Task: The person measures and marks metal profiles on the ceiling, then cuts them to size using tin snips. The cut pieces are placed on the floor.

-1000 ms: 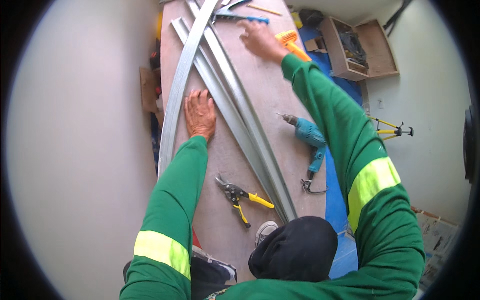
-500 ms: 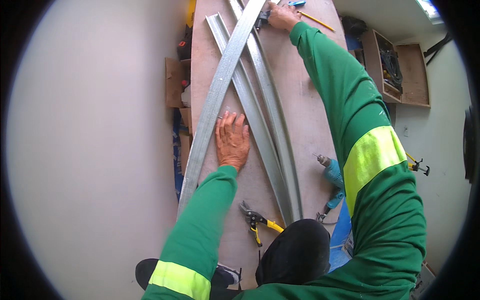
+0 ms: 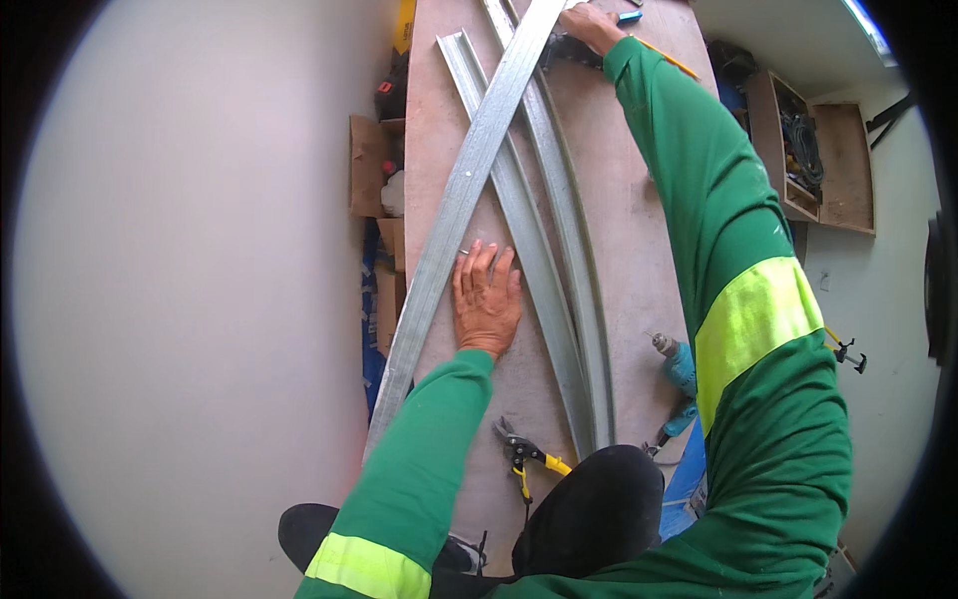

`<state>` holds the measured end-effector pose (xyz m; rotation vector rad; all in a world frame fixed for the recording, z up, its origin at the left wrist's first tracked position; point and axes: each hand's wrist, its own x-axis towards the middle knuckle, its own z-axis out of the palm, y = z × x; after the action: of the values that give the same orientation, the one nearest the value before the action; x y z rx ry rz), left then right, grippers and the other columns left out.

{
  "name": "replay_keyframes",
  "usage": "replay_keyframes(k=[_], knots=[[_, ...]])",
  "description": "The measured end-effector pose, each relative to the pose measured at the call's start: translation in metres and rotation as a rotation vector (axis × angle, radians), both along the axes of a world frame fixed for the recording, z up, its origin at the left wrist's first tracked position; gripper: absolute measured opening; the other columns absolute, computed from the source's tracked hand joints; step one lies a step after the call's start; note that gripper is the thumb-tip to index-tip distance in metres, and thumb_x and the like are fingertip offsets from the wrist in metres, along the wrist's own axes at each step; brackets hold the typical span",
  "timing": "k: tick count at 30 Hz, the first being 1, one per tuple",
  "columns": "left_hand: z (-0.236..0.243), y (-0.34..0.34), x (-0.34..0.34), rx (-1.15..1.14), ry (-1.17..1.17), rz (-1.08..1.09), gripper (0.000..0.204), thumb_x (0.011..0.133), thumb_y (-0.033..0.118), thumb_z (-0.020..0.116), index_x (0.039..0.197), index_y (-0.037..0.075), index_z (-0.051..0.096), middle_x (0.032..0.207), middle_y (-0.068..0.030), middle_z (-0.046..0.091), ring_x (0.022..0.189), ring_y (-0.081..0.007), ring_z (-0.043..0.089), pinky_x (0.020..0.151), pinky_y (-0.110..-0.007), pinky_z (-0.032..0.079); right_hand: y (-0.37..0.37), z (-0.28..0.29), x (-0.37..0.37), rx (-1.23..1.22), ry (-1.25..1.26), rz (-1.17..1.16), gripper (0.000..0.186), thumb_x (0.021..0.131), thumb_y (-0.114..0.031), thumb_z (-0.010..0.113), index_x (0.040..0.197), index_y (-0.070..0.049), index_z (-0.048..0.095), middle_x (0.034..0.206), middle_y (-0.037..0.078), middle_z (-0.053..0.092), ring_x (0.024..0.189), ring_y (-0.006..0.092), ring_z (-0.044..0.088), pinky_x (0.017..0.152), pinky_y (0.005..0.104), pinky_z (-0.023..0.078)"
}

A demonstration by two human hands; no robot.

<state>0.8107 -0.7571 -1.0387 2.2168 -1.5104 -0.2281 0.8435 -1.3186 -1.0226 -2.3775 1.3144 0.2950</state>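
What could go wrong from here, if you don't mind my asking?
The left hand lies between the crossed metal channels, so a shifting edge might nick it. The teal drill, near the right edge of the table, could be knocked off. The snips beside the knee might get bumped.

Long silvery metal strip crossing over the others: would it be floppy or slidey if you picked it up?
The long metal strip would probably flex a little, being so long and narrow. Its smooth-looking metal might slide easily over the channels it crosses. Its flat face makes rolling unlikely.
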Motion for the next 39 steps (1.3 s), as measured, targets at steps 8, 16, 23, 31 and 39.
replay_keyframes(k=[8,16,23,31,39], knots=[[-0.001,0.002,0.0,0.053,-0.008,-0.005,0.042,0.112,0.03,0.058,0.151,0.017,0.057,0.152,-0.0098,0.048,0.158,-0.0304,0.036,0.135,-0.053,0.026,0.051,0.008,-0.013,-0.353,0.026,-0.132,0.061,0.102,-0.032,0.054,0.163,-0.035,0.05,0.165,0.015,0.05,0.158,0.0407,0.035,0.116,0.0784,0.033],[0.002,-0.002,0.001,-0.021,-0.054,-0.014,0.039,0.11,0.027,0.059,0.147,0.014,0.059,0.149,-0.0117,0.05,0.156,-0.0336,0.039,0.133,-0.056,0.029,0.052,0.013,-0.005,-0.389,-0.001,-0.217,0.041,0.109,-0.037,0.052,0.147,-0.027,0.064,0.157,0.014,0.057,0.149,0.0371,0.05,0.106,0.0752,0.044],[-0.004,0.002,0.0,0.02,-0.032,0.012,0.04,0.111,0.031,0.059,0.149,0.018,0.06,0.151,-0.0084,0.05,0.157,-0.0292,0.037,0.135,-0.052,0.028,0.042,0.043,-0.066,-0.923,-0.316,0.046,0.025,0.097,-0.007,0.056,0.113,-0.012,0.073,0.107,0.012,0.074,0.104,0.038,0.072,0.088,0.0574,0.055],[-0.003,0.0,0.0,0.037,-0.035,0.021,0.041,0.11,0.031,0.06,0.15,0.019,0.06,0.151,-0.0071,0.049,0.158,-0.0271,0.036,0.136,-0.051,0.026,0.218,0.137,-0.183,-1.13,-0.099,0.547,0.038,0.103,-0.02,0.068,0.141,-0.013,0.066,0.09,0.003,0.06,0.084,0.0212,0.064,0.078,0.0415,0.049],[-0.006,0.001,-0.001,0.047,-0.062,0.013,0.041,0.111,0.032,0.059,0.15,0.019,0.059,0.151,-0.0069,0.05,0.158,-0.027,0.036,0.136,-0.051,0.025,0.387,0.135,-0.25,0.051,-0.175,0.989,0.036,0.099,-0.039,0.077,0.121,-0.011,0.073,0.096,0.006,0.071,0.09,0.0223,0.069,0.084,0.0407,0.053]])
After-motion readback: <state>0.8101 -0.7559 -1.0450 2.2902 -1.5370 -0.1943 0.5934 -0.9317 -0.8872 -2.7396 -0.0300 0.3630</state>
